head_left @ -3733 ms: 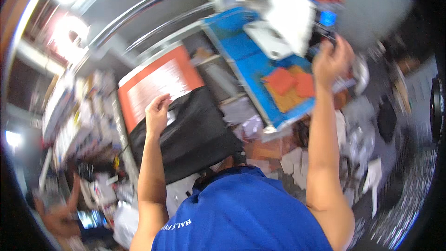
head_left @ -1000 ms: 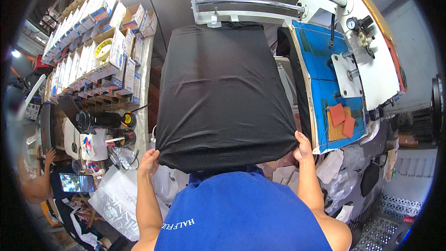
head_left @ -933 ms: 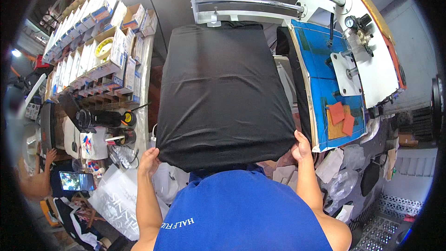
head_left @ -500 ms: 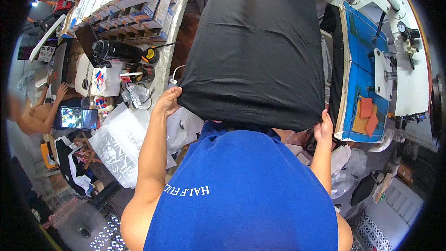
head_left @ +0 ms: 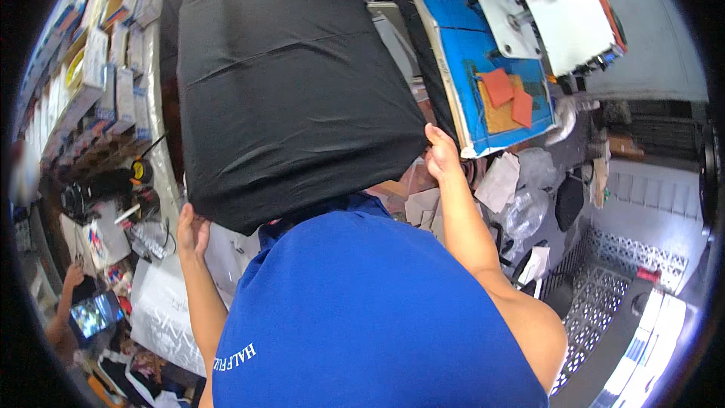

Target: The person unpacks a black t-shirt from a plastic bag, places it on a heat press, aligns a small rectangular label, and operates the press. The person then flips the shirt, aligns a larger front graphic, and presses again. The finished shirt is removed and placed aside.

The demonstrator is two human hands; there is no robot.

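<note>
From the head camera, the left hand [head_left: 192, 230] and right hand [head_left: 440, 153] each pinch a near corner of the black fabric stretched over a flat platen [head_left: 291, 83]. Rows of small coloured boxes [head_left: 91, 68] line shelves beyond the left hand; orange square patches [head_left: 507, 94] lie on a blue board [head_left: 468, 38] just past the right hand.

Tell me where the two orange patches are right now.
In the head view, upper right: the orange patches lie on the blue board, right of the black fabric and just above the right hand.
</note>
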